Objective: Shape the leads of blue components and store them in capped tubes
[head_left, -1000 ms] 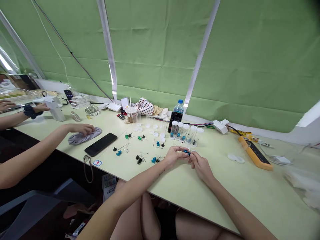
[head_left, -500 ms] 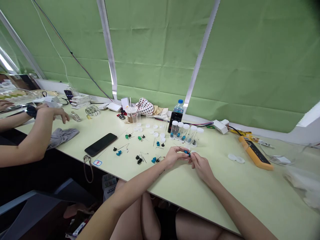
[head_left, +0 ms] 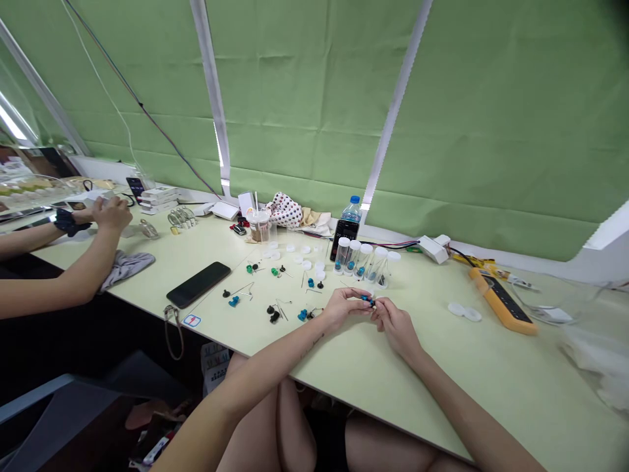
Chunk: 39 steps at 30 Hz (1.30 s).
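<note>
Between the fingertips of both hands is a small blue plastic part point(head_left: 366, 299) with something dark at its side. My left hand point(head_left: 344, 308) pinches it from the left. My right hand point(head_left: 394, 323) is closed at the part's right end; what its fingers grip there is too small to make out. Just behind the hands stands a row of clear tubes point(head_left: 361, 259) with white caps and blue or dark pieces inside. Left of my left hand lie small sets of parts: blue pieces point(head_left: 303, 314), black pieces point(head_left: 273, 313), green pieces point(head_left: 274, 271) and thin metal rods point(head_left: 282, 309).
Loose white caps point(head_left: 306, 265) lie behind the parts. A phone point(head_left: 198, 284) lies left; another phone point(head_left: 344, 237) leans on a water bottle point(head_left: 352, 208). A yellow power strip point(head_left: 504, 301) is at right. At far left a co-worker's hands point(head_left: 111, 213) work.
My hands stay nearly in place around the blue part, with only a slight shift of the right fingers. The co-worker's hands at far left have come together and moved.
</note>
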{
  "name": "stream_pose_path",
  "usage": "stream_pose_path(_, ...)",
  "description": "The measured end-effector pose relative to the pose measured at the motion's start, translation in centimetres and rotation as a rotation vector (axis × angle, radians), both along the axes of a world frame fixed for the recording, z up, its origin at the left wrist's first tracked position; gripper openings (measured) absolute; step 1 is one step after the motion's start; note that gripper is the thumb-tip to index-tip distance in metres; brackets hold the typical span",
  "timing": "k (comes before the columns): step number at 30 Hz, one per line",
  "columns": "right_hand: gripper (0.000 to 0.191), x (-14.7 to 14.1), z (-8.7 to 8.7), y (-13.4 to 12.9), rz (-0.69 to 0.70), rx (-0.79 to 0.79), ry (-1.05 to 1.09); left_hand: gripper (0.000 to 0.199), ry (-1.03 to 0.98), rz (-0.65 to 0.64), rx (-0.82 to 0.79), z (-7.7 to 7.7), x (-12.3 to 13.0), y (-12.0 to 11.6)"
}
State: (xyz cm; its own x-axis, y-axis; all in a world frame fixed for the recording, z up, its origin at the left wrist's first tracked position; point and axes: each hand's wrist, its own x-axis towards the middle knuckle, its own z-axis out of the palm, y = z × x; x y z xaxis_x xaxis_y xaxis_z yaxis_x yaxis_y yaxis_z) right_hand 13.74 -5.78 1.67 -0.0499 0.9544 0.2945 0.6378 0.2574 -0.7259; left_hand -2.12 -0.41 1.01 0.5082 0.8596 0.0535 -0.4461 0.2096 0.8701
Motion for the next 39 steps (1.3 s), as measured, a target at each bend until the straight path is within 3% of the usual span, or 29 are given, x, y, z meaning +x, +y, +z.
stream_pose_path(14, 0.049, 0.17, -0.06, 0.04, 0.041, -0.04, -0.066, 0.042, 0.014, -0.012, -0.006, -0.06, -0.11, -0.02)
stream_pose_path(21, 0.045, -0.02, -0.1, -0.08, -0.013, -0.03, 0.005, 0.042, -0.01, 0.004, 0.003, -0.08, -0.1, 0.09)
stream_pose_path(39, 0.041, 0.09, -0.23, 0.1, 0.047, -0.047, 0.067, 0.038, 0.011, -0.021, 0.001, 0.15, -0.25, -0.06)
